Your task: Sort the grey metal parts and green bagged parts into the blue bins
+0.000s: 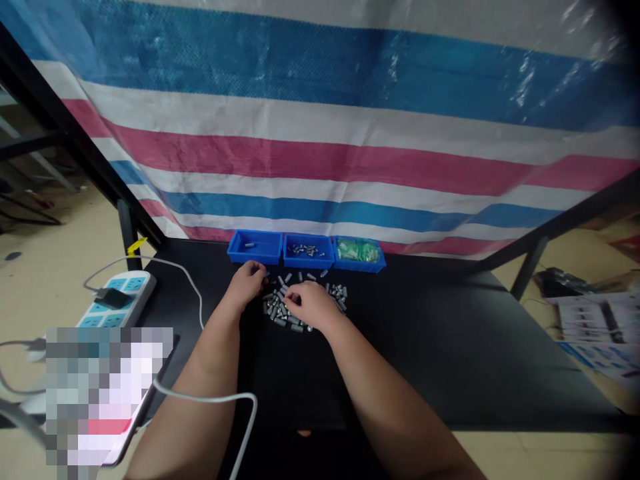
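Observation:
A loose pile of small grey cylinders and screws (280, 321) lies on the black table, below three blue bins. My left hand (246, 285) is at the pile's upper left, fingers pinched together, with a small grey piece at the fingertips; whether it is held is too small to tell. Over the middle of the pile is my right hand (311, 304), thumb and fingers curled in, what they grip hidden. The left blue bin (256, 256) has one grey cylinder in it. Several small screws lie in the middle blue bin (307, 263). Green-tinted plastic packets (358, 251) fill the right blue bin (361, 267).
A power strip (143, 283) with a black plug lies at the table's left, beside a phone (145, 373) with a blurred screen. A white cable (210, 399) crosses over my left forearm. Behind the bins hangs a striped plastic sheet (330, 163).

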`<state>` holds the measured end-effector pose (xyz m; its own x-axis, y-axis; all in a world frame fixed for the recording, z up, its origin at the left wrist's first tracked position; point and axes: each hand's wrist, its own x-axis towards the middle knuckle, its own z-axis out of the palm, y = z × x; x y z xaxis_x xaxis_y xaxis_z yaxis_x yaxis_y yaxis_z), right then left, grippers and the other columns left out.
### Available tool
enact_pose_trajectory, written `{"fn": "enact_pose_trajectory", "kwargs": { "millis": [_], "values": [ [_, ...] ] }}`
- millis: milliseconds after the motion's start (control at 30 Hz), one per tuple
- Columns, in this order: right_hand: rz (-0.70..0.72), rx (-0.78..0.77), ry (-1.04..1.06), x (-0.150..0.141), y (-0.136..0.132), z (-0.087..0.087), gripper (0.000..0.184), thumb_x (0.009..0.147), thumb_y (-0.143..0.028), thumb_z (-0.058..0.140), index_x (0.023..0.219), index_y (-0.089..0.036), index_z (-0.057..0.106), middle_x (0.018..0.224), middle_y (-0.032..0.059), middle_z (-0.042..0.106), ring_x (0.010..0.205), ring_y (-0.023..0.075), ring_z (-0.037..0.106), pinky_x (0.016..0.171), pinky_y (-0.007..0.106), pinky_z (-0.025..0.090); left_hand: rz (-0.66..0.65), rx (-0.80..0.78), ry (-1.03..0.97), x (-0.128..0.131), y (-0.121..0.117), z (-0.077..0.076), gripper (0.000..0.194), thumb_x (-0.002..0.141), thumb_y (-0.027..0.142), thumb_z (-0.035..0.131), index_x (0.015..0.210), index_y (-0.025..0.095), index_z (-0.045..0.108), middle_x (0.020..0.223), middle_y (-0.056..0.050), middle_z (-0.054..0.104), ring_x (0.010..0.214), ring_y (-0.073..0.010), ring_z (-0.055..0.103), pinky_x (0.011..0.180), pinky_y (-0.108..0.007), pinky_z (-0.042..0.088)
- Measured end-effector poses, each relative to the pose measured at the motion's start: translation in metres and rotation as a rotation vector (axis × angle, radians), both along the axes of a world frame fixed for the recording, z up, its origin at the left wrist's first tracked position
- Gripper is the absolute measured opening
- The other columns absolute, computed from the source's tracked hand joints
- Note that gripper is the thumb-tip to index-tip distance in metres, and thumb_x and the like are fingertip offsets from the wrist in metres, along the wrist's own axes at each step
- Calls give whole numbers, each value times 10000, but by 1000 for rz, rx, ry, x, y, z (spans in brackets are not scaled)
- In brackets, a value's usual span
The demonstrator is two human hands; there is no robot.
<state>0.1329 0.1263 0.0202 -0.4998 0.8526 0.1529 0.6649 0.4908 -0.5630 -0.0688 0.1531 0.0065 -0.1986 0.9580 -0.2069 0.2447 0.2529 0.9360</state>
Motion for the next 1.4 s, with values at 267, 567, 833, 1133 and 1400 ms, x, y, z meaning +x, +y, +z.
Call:
{"fn": "enact_pose_trajectory", "kwargs": {
  "millis": [267, 567, 833, 1133, 1400],
  "values": [
    [-26, 51, -32, -1, -3, 0, 116, 832, -167, 646, 792, -232, 733, 748, 13, 709, 777, 171, 631, 719, 260, 432, 142, 218, -542, 15, 5, 11, 383, 729, 463, 783, 886, 177, 584, 732, -8, 673, 573, -89, 622, 506, -178, 463],
    [-58, 51, -8, 3, -2, -2, 119, 862, -188, 629, 809, -233, 726, 748, 6, 705, 726, 157, 640, 694, 253, 438, 10, 309, -689, 16, 1, 22, 464, 792, 361, 758, 1193, 182, 608, 1064, -115, 747, 967, -197, 737, 866, -322, 578],
    [-172, 42, 265, 14, 7, -5, 167, 942, -226, 539, 915, -211, 703, 805, 35, 726, 688, 160, 663, 678, 261, 487, 13, 374, 47, 15, -5, 17, 257, 846, 445, 633, 897, 197, 673, 620, 14, 627, 542, -130, 578, 558, -234, 417],
    [-328, 13, 315, 29, 11, -10, 225, 859, -374, 644, 710, -212, 686, 582, -8, 638, 519, 132, 578, 534, 237, 457, -134, 148, 703, -7, -10, 18, 260, 790, 347, 633, 1020, 269, 725, 849, -34, 730, 782, -227, 661, 641, -286, 413],
    [-358, 57, 782, 25, 19, -10, 431, 873, -399, 661, 1253, -198, 642, 1009, 85, 754, 793, 184, 718, 727, 307, 607, -162, 87, 759, -5, -10, 16, 285, 792, 345, 640, 1051, 256, 720, 929, -41, 744, 853, -232, 677, 683, -295, 437]
  ]
}}
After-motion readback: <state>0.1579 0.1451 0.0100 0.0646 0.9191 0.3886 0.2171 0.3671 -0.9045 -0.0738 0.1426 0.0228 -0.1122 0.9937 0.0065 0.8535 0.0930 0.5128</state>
